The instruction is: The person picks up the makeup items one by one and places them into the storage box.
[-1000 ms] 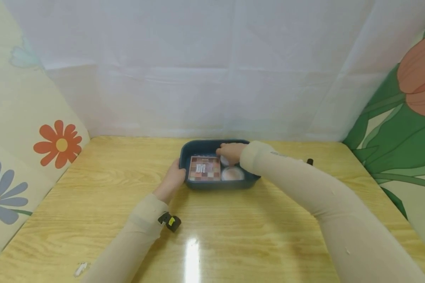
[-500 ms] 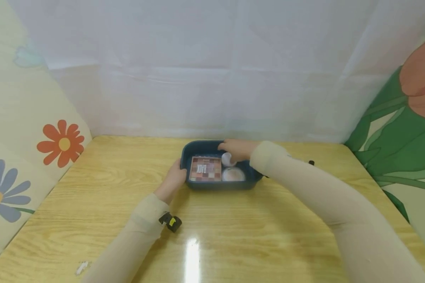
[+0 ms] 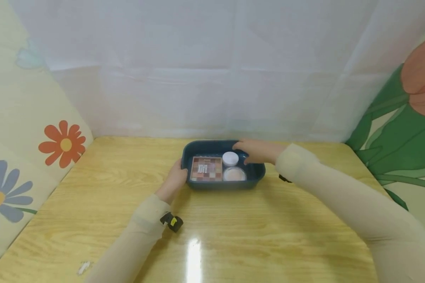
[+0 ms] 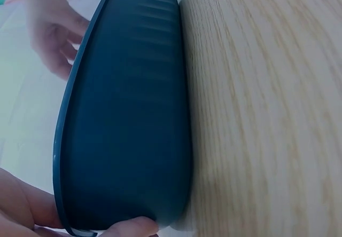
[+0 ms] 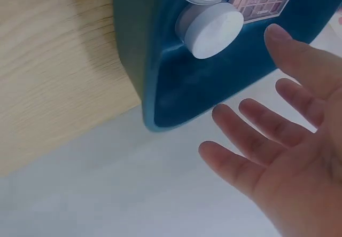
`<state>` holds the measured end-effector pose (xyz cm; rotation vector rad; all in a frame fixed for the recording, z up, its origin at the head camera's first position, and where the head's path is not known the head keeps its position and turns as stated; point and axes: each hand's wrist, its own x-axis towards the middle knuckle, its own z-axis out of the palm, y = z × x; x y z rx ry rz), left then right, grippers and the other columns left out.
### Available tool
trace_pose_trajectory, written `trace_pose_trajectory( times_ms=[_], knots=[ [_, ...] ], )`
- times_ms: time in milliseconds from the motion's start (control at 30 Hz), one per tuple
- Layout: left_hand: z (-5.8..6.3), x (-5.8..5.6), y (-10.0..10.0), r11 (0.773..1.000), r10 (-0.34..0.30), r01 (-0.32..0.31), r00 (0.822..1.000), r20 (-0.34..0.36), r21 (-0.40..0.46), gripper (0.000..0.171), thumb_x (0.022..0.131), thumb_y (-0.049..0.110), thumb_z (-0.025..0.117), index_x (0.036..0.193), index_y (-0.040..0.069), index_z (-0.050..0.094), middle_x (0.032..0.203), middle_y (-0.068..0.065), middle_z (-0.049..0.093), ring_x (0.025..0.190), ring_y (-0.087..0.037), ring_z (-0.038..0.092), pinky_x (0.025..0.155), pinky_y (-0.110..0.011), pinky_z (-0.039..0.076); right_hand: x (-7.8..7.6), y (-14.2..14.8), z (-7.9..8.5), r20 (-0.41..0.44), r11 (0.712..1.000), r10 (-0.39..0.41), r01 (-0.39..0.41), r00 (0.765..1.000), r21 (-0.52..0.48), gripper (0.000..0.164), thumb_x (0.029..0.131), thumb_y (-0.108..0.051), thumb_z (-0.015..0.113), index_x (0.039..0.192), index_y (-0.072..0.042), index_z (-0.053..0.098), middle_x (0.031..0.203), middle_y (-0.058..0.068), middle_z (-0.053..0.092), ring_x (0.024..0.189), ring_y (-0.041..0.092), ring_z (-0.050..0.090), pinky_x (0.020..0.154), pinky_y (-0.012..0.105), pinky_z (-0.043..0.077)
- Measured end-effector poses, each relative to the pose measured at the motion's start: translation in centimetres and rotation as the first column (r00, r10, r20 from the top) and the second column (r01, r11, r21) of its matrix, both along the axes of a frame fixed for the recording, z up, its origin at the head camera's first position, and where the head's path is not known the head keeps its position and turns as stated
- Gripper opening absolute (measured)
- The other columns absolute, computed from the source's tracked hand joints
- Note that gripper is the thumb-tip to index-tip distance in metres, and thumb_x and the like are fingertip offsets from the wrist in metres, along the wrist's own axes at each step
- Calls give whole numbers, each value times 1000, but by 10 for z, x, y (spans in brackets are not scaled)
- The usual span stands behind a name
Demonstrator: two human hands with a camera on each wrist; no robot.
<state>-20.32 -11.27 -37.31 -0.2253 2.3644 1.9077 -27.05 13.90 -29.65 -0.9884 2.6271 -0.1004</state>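
A dark blue plastic bin (image 3: 224, 185) stands on the wooden table. Inside lie an eyeshadow palette (image 3: 206, 169) with a checked lid, a small white-lidded jar (image 3: 230, 158) and a round clear-rimmed compact or jar (image 3: 234, 174) in front of it. My left hand (image 3: 175, 177) holds the bin's left end; in the left wrist view its thumb (image 4: 133, 227) lies against the outer wall. Over the bin's right end, my right hand (image 3: 256, 150) is spread with nothing in it. The right wrist view shows its fingers (image 5: 248, 138) apart from the white-lidded jar.
The table (image 3: 233, 228) reaches back to a white cloth (image 3: 212, 78) hanging close behind the bin. Flower-printed panels (image 3: 17, 157) border the table on both sides. A black strapped device (image 3: 171, 222) sits on the left wrist.
My right hand has let go of the white-lidded jar and drawn off to the right, leaving it beside the palette. The left hand has stayed on the bin's left end.
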Motion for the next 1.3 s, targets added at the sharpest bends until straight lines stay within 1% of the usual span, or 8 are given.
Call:
trace_pose_trajectory(
  times_ms=[67, 167, 400, 533, 700, 900, 1100, 1300],
  knots=[
    [0, 0, 1, 1000, -3, 3, 1000, -7, 4, 52, 93, -8, 31, 145, -13, 26, 150, -31, 29, 142, -41, 22, 118, -47, 15, 5, 6, 2, -2, 1000, -16, 16, 1000, -10, 59, 88, -5, 70, 141, 5, 43, 142, 24, 43, 131, 38, 42, 108, 48, 38],
    [0, 0, 1, 1000, -3, 3, 1000, -1, 6, 52, 93, -7, 30, 145, -13, 25, 150, -31, 27, 142, -41, 21, 119, -48, 14, 10, 14, 4, -21, 1000, -10, 9, 1000, -24, 58, 88, -4, 70, 139, 6, 44, 141, 27, 44, 130, 40, 42, 107, 50, 39],
    [1, -1, 1, 999, -10, 10, 1000, -1, 31, 52, 95, -7, 30, 146, -13, 24, 151, -30, 26, 142, -40, 20, 119, -47, 14, 20, 34, 8, -25, 997, -60, 58, 998, -51, 59, 87, -3, 70, 139, 6, 44, 144, 30, 40, 130, 44, 41, 105, 53, 39],
    [2, 0, 1, 999, -11, 11, 1000, -2, 42, 52, 94, -7, 30, 145, -14, 23, 151, -31, 25, 142, -41, 19, 119, -49, 13, 25, 42, 10, -61, 997, -44, 40, 997, -69, 56, 86, -2, 71, 136, 8, 47, 140, 32, 43, 125, 45, 46, 102, 54, 42],
    [3, 1, 2, 999, -12, 12, 1000, 5, 42, 52, 95, -7, 30, 146, -13, 22, 152, -31, 24, 143, -40, 18, 119, -48, 13, 29, 51, 10, -77, 996, -45, 39, 996, -82, 57, 86, -3, 71, 136, 7, 48, 139, 31, 44, 124, 46, 46, 102, 55, 42],
    [6, 2, 3, 999, -12, 12, 1000, 14, 34, 53, 95, -7, 30, 146, -14, 20, 152, -31, 22, 143, -40, 17, 119, -47, 12, 32, 61, 11, -102, 990, -46, 32, 994, -140, 55, 84, -1, 71, 133, 9, 49, 135, 30, 48, 121, 47, 48, 101, 56, 42],
    [7, 2, 3, 999, -23, 22, 999, 28, 34, 54, 95, -6, 29, 148, -12, 19, 154, -30, 21, 144, -40, 16, 119, -47, 12, 36, 68, 13, -110, 984, -65, 45, 992, -172, 54, 85, -2, 71, 134, 9, 49, 135, 29, 49, 123, 46, 46, 103, 57, 40],
    [5, 0, 2, 998, -29, 26, 998, 50, 51, 55, 96, -6, 28, 149, -11, 17, 155, -28, 19, 145, -39, 14, 119, -48, 12, 39, 75, 12, -119, 986, -79, 59, 990, -157, 54, 88, -6, 70, 135, 9, 48, 135, 29, 49, 123, 47, 46, 103, 59, 39]
  ],
)
